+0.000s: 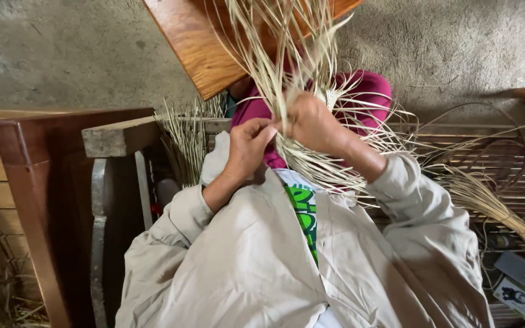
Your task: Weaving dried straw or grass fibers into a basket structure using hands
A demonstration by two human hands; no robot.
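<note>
Now | right hand [314,124] grip clenched around straw strands [287,54] | left hand [247,146] grip apparently pinching them just beside

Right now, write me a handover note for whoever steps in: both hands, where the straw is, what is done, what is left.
Left hand: fingers pinch a few pale dried straw strands beside the other hand.
Right hand: closed around the gathered bunch, loose ends fanning up over the brown wooden board.
Nearby: a second bundle of pale straw lies on the slatted wooden bench at right; more straw stands by the dark wooden frame at left.
Done: strands gathered in hand; any weave is hidden.
Left: most strands hang loose.
</note>
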